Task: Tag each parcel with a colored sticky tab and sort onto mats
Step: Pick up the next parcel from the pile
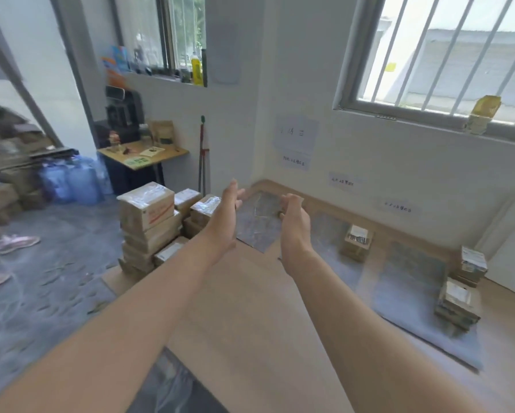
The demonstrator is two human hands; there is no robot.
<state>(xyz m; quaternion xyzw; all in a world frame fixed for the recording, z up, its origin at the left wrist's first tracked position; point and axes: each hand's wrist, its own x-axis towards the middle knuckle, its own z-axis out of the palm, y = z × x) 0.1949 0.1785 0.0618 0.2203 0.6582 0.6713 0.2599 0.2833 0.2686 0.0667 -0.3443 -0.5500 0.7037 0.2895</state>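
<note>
Hands are hanging empty mid-frame: left hand (223, 216) open with palm facing inward, fingers straight; right hand (293, 222) loosely curled, also holding nothing. Neither is touching a parcel.

Untagged stack of parcels (149, 225) is sitting at 9 o'clock from the hands, taped cardboard boxes piled several high on the floor, more boxes just behind it. Mats are lying along the wall from 12 to 4 o'clock: dark mat (259, 222) directly beyond the hands is looking bare; middle mat (330, 234) is carrying one small box (357, 242); far-right mat (411, 281) is carrying two piles, near pile (458, 305) and back pile (472, 265). Paper labels (344, 180) are hanging on the wall above the mats, text unreadable.

Sticky tabs are not showing anywhere; frame is blurry.

Judged step: between parcels, with several already sorted and most of the stack remaining. Next move is likely calling for a leftward reach to the top box, two-handed lift, then tagging.
</note>
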